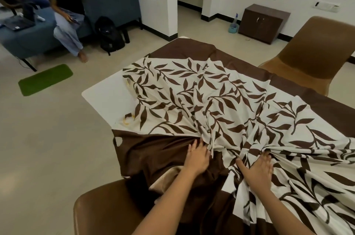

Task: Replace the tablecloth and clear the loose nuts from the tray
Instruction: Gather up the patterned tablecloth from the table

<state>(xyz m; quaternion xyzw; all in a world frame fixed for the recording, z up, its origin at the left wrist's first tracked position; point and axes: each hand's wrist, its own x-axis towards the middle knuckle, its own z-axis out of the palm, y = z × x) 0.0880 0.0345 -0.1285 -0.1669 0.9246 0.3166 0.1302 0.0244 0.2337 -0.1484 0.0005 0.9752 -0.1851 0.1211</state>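
A cream tablecloth (201, 100) with brown leaf print and a dark brown border lies bunched on the white table (107, 96), its folds drawn together toward the near edge. My left hand (196, 156) lies on the brown border, with its fingertips dug into the gathered cloth. My right hand (259, 169) lies with fingers spread on the leaf-printed folds and grips a bunch at the fingertips. The left part of the table top is bare. No tray or nuts are in view.
A brown chair (107, 209) stands right below me at the table's near edge, and another brown chair (315, 56) at the far right. Two people sit on a blue sofa (115, 4) far left. On the floor are a black backpack (109, 35) and green mat (45, 79).
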